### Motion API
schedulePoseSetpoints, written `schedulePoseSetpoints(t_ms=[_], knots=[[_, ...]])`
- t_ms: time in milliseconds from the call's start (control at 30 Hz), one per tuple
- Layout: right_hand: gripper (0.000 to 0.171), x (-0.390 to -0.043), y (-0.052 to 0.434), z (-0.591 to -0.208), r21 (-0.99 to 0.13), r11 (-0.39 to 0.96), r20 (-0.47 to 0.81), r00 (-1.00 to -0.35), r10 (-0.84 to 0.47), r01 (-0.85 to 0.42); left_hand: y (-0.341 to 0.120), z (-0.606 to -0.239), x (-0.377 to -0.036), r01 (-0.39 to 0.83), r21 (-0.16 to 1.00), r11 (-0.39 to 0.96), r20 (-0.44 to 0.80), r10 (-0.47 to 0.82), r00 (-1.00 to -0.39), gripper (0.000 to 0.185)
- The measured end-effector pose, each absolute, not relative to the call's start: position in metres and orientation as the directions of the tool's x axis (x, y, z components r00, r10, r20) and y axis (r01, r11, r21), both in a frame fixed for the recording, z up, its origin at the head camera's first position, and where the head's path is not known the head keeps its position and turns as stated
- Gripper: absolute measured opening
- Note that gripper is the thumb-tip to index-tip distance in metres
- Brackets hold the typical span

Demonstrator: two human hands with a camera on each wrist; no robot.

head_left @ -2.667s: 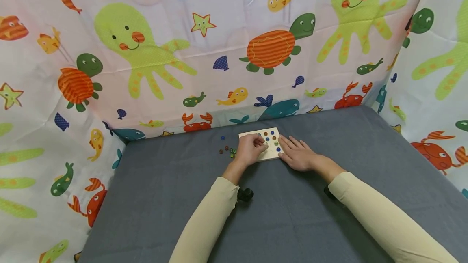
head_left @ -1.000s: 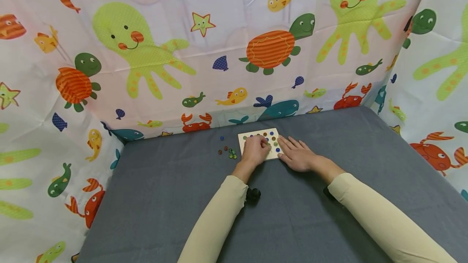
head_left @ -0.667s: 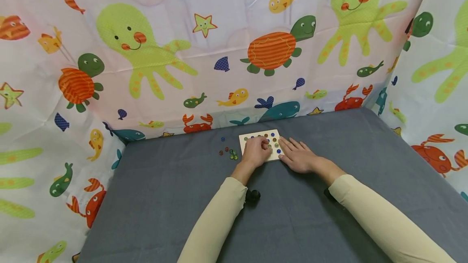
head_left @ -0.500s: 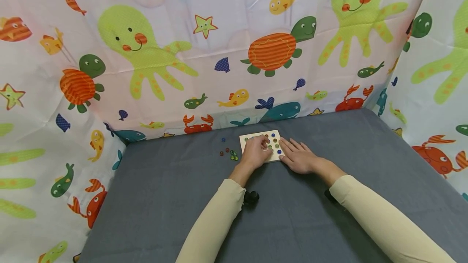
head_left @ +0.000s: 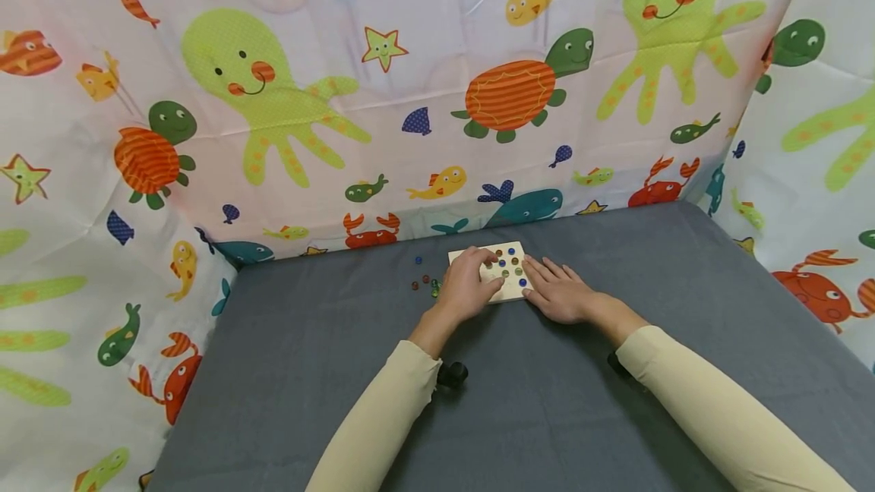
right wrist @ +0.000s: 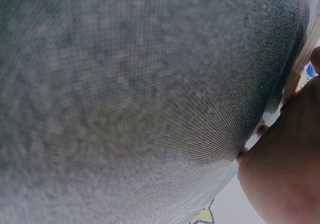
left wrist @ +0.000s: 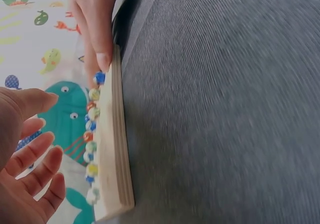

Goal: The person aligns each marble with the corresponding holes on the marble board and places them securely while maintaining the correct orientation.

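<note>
A pale wooden board (head_left: pixel 509 292) lies on the grey cloth, with several glass marbles (head_left: pixel 506 273) in blue, green and reddish brown sitting in rows on its top. My left hand (head_left: pixel 468 283) is over the board's left part, hiding some marbles there. In the left wrist view its thumb and fingers (left wrist: pixel 37 159) are spread apart with nothing between them, beside the row of marbles. My right hand (head_left: pixel 563 294) lies with straight fingers at the board's right edge, its fingertips right by the blue corner marble (head_left: pixel 522 282).
Left of the board several loose marbles lie on the cloth: a blue marble (head_left: pixel 418 260) farther back, reddish-brown marbles (head_left: pixel 415 286) and green marbles (head_left: pixel 435 288) partly behind my left hand. A curtain (head_left: pixel 301 21) printed with sea animals stands behind the table (head_left: pixel 307 370) and along both sides.
My left fingers, earlier pinched together over the board, have parted and let go of a green marble, which sits on the board. That hand has shifted left. My right hand has stayed put.
</note>
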State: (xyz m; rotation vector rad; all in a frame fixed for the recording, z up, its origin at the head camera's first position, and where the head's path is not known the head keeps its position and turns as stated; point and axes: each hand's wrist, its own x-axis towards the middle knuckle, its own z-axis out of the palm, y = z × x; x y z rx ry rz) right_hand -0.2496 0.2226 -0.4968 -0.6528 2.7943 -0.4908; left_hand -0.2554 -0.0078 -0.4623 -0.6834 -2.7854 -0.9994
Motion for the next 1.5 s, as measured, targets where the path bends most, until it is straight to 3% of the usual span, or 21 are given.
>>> schedulePoseSetpoints(t_ms=[333, 1500], knots=[[0.070, -0.250, 0.224, -0.500, -0.360, 0.849, -0.142, -0.877, -0.459, -0.386, -0.029, -0.460, -0.251, 0.473, 0.560, 0.680, 0.233, 0.419, -0.877, 0.039], [0.070, -0.261, 0.227, -0.505, -0.365, 0.847, -0.172, -0.866, -0.470, -0.387, -0.079, -0.465, -0.245, 0.413, 0.560, 0.718, 0.192, 0.372, -0.908, 0.043]])
